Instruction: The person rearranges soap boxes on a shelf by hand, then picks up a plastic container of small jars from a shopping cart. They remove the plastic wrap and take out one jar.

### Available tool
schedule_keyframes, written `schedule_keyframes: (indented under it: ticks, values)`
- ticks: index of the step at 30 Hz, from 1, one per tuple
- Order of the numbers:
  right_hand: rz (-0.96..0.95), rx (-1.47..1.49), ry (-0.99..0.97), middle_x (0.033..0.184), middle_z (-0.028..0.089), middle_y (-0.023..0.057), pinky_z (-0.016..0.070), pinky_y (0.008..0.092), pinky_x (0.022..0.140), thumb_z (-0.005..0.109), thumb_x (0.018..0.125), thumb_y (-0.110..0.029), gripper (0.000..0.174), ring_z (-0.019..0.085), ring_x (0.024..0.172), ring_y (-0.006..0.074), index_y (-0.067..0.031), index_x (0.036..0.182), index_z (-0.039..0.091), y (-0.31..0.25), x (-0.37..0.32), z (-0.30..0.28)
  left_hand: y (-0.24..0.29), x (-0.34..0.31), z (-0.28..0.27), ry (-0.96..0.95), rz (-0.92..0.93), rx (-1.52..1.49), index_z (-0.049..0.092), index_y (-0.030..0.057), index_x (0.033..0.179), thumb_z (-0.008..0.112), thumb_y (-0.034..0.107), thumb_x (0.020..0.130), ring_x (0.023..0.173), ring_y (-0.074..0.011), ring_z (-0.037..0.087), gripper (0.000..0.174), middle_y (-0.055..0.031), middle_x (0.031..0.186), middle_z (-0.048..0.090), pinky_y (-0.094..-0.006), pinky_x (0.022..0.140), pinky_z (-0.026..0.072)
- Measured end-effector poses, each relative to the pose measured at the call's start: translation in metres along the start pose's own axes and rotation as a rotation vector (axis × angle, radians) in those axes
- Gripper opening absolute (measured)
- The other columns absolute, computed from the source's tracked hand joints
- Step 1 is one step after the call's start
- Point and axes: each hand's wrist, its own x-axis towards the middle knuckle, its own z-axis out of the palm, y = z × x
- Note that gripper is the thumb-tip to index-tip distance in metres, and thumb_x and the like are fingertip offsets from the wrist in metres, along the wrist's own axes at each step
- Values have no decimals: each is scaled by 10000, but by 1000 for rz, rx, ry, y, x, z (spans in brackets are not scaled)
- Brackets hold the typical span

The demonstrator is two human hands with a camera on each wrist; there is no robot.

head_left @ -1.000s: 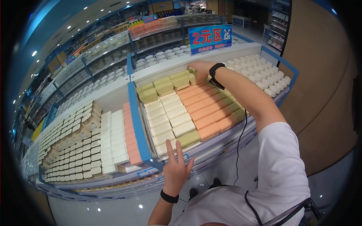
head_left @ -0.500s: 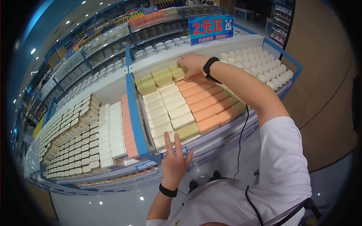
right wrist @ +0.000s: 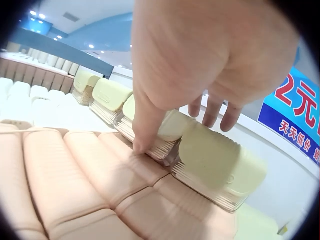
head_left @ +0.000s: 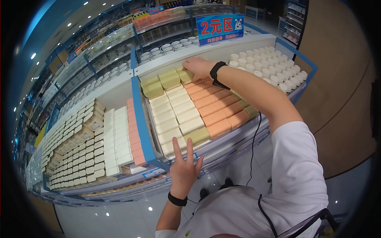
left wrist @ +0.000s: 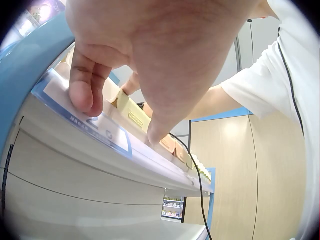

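Observation:
Reaching to the back row of the display bin, my right hand [head_left: 198,68] grips a green-lidded box [right wrist: 175,125] with ribbed clear sides. Its thumb lies along the front and the fingers go over the far side. Another green-lidded box [right wrist: 220,162] stands to its right in the right wrist view. Orange boxes [head_left: 216,117] and cream boxes [head_left: 164,123] lie in rows in front. My left hand [head_left: 184,172] is at the bin's near edge, two fingers stretched toward the front row by a green box [head_left: 197,136]. The price label [left wrist: 85,120] is under its other, bent fingers.
A blue divider [head_left: 143,123] separates this bin from stacked pale-lidded containers [head_left: 75,158] on the left. White cups [head_left: 270,65] fill the right section. A blue sign [head_left: 220,29] stands on the back ledge. A black cable [head_left: 254,154] hangs in front of the bin.
My right hand has shifted left along the back row of green-lidded boxes. My left hand stays at the front edge, and the head view has tilted slightly.

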Motion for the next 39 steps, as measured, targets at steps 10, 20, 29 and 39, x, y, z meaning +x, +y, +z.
schedule_keyframes:
  ticks: [10, 20, 29, 39]
  values:
    - [27, 140, -25, 1280, 618, 197, 482, 485, 1033, 829, 802, -270, 681, 579, 1246, 404, -76, 1389, 545, -3, -11, -19, 0, -1, 2, 35, 15, 43, 528, 83, 1508, 796, 423, 886, 610, -227, 666, 758, -384, 1564, 376, -293, 525, 557]
    - [63, 125, 105, 1347, 612, 226, 468, 467, 1071, 766, 901, -398, 662, 564, 1290, 391, -42, 1414, 546, 9, -68, -100, 1, -2, 4, 30, -8, -37, 503, 55, 1527, 861, 353, 832, 721, -299, 686, 837, -369, 1607, 322, -350, 577, 571]
    - [-72, 124, 389, 1131, 702, 190, 541, 451, 914, 730, 935, -379, 460, 671, 1068, 372, -10, 1199, 660, -49, -179, -146, 1, -9, 10, 101, 34, -104, 601, 115, 1463, 825, 244, 872, 721, -253, 684, 645, -286, 1601, 395, -343, 618, 564]
    - [70, 381, 577, 1032, 698, 140, 562, 399, 780, 776, 901, -176, 246, 690, 913, 342, -12, 1048, 667, -102, -308, -19, -7, -13, 18, 200, 112, -146, 631, 72, 1405, 812, 204, 874, 672, -254, 640, 577, -296, 1507, 493, -340, 589, 534]
